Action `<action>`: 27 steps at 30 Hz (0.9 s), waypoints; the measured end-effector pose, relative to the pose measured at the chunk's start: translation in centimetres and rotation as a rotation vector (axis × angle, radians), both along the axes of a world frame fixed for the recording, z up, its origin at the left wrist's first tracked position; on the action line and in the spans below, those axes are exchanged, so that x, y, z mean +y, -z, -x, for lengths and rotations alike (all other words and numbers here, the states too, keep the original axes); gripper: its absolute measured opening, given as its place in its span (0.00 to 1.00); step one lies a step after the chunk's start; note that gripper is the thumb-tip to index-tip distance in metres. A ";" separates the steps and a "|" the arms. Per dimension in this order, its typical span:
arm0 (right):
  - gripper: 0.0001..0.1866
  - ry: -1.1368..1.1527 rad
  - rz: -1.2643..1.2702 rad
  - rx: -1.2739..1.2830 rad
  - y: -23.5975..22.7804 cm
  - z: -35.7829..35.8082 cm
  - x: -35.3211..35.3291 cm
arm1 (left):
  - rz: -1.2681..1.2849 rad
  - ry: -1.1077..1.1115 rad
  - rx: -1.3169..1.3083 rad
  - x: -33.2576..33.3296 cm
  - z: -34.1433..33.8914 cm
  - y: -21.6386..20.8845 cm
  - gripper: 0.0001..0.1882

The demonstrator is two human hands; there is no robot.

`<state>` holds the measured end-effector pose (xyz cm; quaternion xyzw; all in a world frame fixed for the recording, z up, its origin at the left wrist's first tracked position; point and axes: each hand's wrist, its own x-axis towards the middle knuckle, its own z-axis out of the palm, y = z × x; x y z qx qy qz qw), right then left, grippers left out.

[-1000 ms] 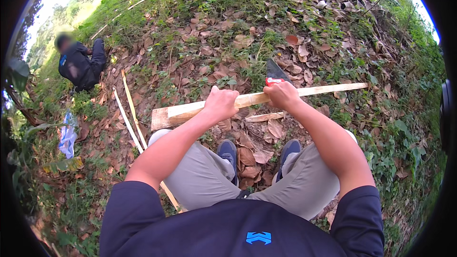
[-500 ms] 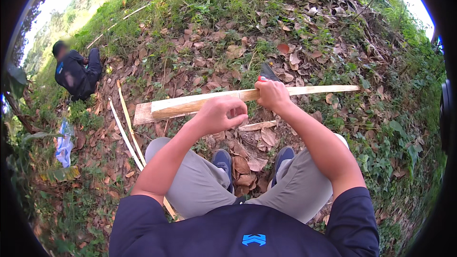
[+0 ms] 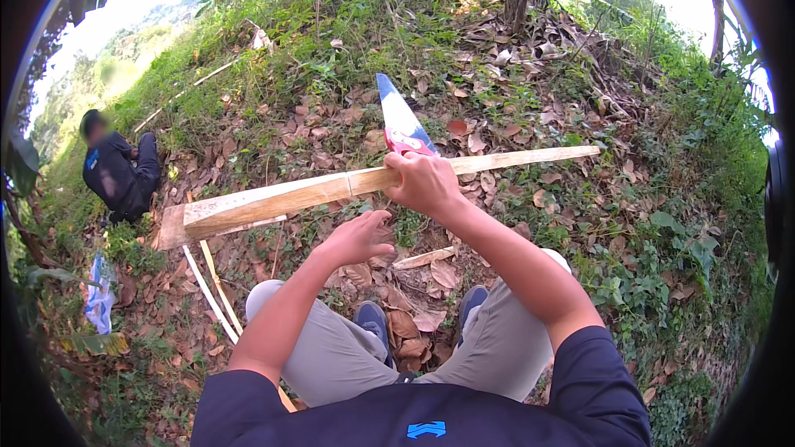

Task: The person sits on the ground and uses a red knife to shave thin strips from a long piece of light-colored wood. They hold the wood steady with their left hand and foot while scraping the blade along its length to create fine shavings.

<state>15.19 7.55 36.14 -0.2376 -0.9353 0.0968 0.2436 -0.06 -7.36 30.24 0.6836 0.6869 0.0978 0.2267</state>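
A long pale wooden beam [image 3: 290, 197] lies across in front of me, its thick end at the left and its thin end at the right. A narrow line crosses it left of my right hand. My right hand [image 3: 425, 185] is closed around the handle of a hand saw [image 3: 402, 118], over the beam's middle. The saw's red part shows above my fingers, and its blade points away from me. My left hand [image 3: 362, 237] is on the near side of the beam, holding nothing, fingers loosely bent and apart from the wood.
Under the beam's left end is a flat board [image 3: 171, 229]. Thin wooden strips [image 3: 209, 294] lie left of my knees, and a short wood piece [image 3: 424, 258] rests near my shoes. A person [image 3: 120, 167] sits at the far left, above a blue-white plastic bag [image 3: 99, 294]. Dry leaves cover the slope.
My right hand has turned the saw, so its blade shows more fully and points up-left. The view has shifted, with the beam now further left. My left hand's fingers have opened a little.
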 end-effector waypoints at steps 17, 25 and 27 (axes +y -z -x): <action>0.16 -0.232 -0.148 0.345 -18.8 9.3 -9.4 | -0.425 -0.221 -0.307 4.1 1.9 0.8 0.51; 0.19 -0.306 -0.129 0.492 -23.6 9.5 -12.2 | -0.445 -0.234 -0.267 3.1 1.2 -0.7 0.51; 0.20 -0.321 -0.065 0.509 -24.7 9.1 -13.3 | -0.490 -0.267 -0.235 2.8 1.6 -0.2 0.51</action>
